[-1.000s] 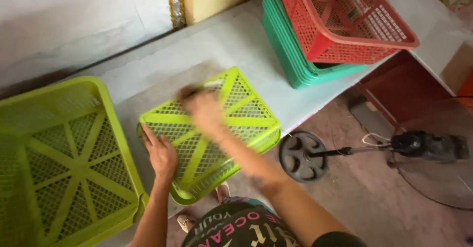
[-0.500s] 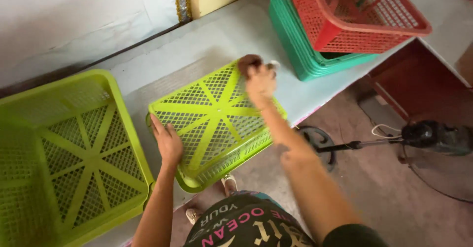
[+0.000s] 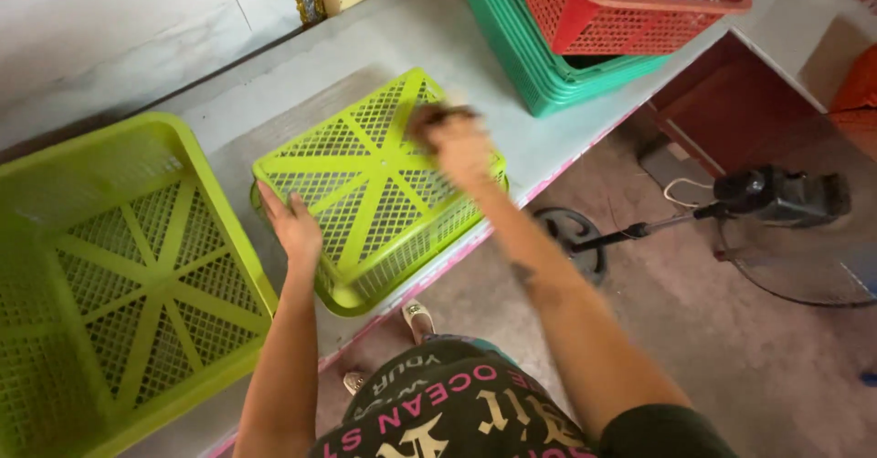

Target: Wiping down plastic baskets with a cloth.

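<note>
Upturned green basket [image 3: 365, 184] sits at counter [image 3: 429, 38] front edge. Left hand [image 3: 294, 225] lies flat on its near-left corner, fingers together. Right hand [image 3: 452, 134] blurred over far corner w/ dark rag; fingers can't tell.

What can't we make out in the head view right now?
- Right hand: motion-blurred; something dark in it, kind unreadable.
- Upturned basket: nothing under it shows through the mesh.
- Left hand: rests on the basket's near-left edge; the hand covers any grip.
- Left green basket: cut off by the left and bottom edges.
- Red basket: cut off by the top edge; contents unclear.
</note>
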